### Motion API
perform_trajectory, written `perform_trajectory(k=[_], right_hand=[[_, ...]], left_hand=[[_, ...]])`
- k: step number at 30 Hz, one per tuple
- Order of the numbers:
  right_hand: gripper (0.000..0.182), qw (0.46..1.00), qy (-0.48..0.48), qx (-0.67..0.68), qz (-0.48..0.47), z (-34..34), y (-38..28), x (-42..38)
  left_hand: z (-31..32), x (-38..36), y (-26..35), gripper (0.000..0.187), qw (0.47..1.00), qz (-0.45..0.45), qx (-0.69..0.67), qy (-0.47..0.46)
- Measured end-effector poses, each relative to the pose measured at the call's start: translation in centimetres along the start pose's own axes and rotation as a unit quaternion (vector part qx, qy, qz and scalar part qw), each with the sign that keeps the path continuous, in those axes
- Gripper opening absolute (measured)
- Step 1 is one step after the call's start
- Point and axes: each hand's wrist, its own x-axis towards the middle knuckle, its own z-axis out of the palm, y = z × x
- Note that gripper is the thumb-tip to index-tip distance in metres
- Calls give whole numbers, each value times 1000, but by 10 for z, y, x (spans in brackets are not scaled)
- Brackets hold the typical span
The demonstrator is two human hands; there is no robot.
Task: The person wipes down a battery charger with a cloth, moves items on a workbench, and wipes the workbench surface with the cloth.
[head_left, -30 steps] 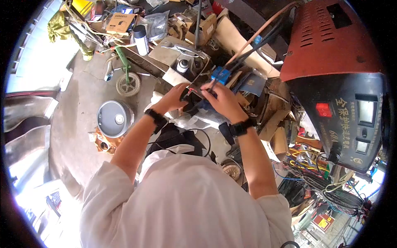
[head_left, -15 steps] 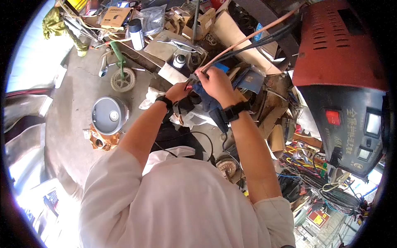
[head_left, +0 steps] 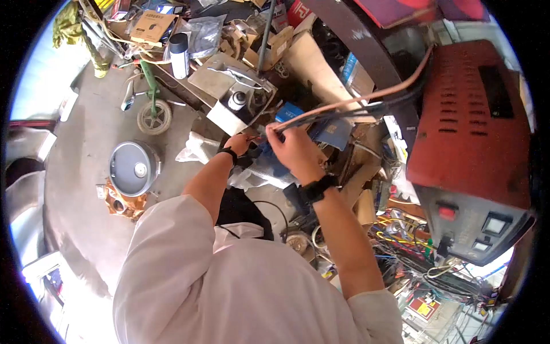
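Observation:
My right hand (head_left: 293,150) is closed round the ends of a copper-coloured cable (head_left: 355,100) and black cables (head_left: 372,110), which run up right toward a red machine (head_left: 470,126). To its left, my left hand (head_left: 238,143) has its fingers pinched on a small thin red-and-dark item (head_left: 253,138) that I cannot make out. Dark blue cloth (head_left: 268,157) lies just below and between the hands. A white box (head_left: 227,117) and a dark-capped bottle (head_left: 236,100) are just beyond my left hand.
A grey bucket (head_left: 133,169) stands on the floor at left, near a green kick scooter (head_left: 150,86). A black-capped spray can (head_left: 179,56) stands among cardboard (head_left: 318,63). Tangled wires (head_left: 424,252) lie at lower right.
The view has shifted, so the red machine sits lower and the bucket farther left. My right hand still grips the cables, and my left hand remains close beside it.

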Motion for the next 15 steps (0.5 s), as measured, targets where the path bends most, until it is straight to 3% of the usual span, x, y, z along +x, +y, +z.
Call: perform_trajectory(k=[2, 5, 6, 7, 8, 9, 11, 12, 13, 14, 15], right_hand=[[24, 999, -27, -18, 16, 3, 2, -5], [22, 999, -21, -33, -2, 0, 2, -9], [21, 999, -20, -33, -9, -3, 1, -9], [17, 999, -40, -32, -2, -8, 1, -11], [14, 996, -73, -47, 22, -16, -4, -11], [14, 995, -81, -52, 15, -18, -3, -13], [13, 994, -99, -42, -2, -19, -2, -18], [14, 994, -102, -25, -12, -18, -4, -19], [14, 994, -104, -9, -21, -15, -6, -18], [13, 994, -109, -8, -9, -14, -9, -15], [13, 993, -114, -8, 6, -15, -12, -13]], left_hand=[[-27, -18, 52, 32, 998, -69, -4, -4], [-14, -35, 57, 35, 965, -57, -254, 19], [-22, -36, 42, 40, 979, 32, -199, -22], [-36, -40, 25, 46, 984, 167, -21, -65], [-46, -43, 11, 52, 939, 291, 174, -64], [-53, -48, -1, 59, 902, 343, 255, -62], [-51, -56, -12, 58, 971, 208, 116, -18], [-35, -50, -26, 56, 998, 47, -34, -30], [-24, -43, -37, 55, 976, -114, -183, -39], [-13, -33, -48, 53, 906, -266, -326, -47], [-8, -25, -48, 54, 918, -217, -325, -63]])
